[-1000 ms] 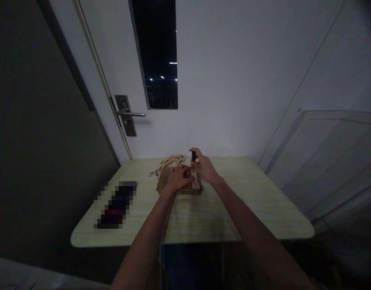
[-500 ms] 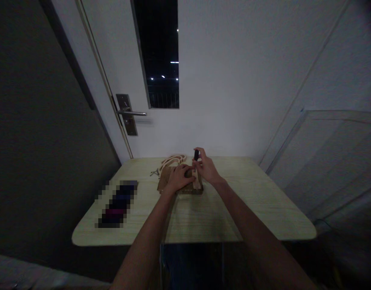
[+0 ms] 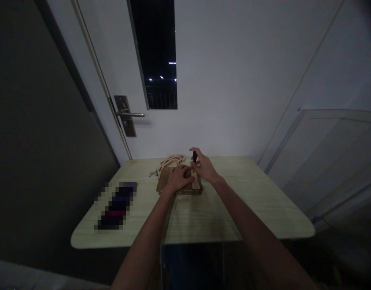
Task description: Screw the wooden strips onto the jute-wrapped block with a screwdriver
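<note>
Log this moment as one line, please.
left grip: spread on brown block | right grip: holding black-handled tool at far end of pale piece | tip contact: unclear

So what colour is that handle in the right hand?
The handle is black, head view.

Blk-handled tool (image 3: 194, 156) near-upright at far end of pale strip (image 3: 196, 184), flat atop brn slab (image 3: 164, 177).

black tool (image 3: 194, 156) partly behind right hand (image 3: 207, 167)
</note>
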Motion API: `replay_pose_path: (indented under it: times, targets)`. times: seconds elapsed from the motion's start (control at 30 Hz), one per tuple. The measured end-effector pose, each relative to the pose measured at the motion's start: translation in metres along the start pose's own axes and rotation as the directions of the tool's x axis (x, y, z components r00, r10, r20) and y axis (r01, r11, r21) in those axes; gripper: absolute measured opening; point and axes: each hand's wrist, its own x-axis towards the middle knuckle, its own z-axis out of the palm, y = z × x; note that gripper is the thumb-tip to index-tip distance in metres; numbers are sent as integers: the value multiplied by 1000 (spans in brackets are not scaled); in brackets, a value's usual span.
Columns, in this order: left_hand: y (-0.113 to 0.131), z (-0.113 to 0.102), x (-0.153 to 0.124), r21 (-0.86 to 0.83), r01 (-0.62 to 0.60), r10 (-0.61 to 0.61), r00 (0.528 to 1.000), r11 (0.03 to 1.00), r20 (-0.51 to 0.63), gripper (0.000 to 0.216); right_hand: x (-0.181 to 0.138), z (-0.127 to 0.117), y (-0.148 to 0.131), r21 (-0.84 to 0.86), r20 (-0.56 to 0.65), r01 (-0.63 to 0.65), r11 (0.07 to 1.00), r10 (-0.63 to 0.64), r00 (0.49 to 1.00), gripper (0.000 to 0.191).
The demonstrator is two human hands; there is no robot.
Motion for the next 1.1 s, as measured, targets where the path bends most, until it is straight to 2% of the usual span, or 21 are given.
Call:
replay_pose_path:
  times: [0.17,0.33,0.6,0.77,0.93,1.1]
  targets:
    - [-1,0,0,-22,-3,3,1000,1000,-3,44,-2,-3,2,28,-5,-6,1000,6,1000,43]
    - [-3,2,0,-33,-26,26,1000,999,-18,44,3,-3,2,-62,8,-30,998,31,999,37]
    - [-3,1,0,-30,-17,17,1000,999,-8,44,5,-3,1,-75,7,-71,995,72,997,39]
    - [-3,0,0,-32,-15,15,1000,999,-13,44,4,-4,1,-57,24,-32,998,34,999,44]
    - [-2,0,-1,-39,0,0,1000,999,-4,44,6,-7,4,-154,23,-27,988,31,999,46]
    - [-1,-1,-1,-33,-4,4,1000,999,1,43,6,-9,4,-80,15,-1,997,2,1000,42]
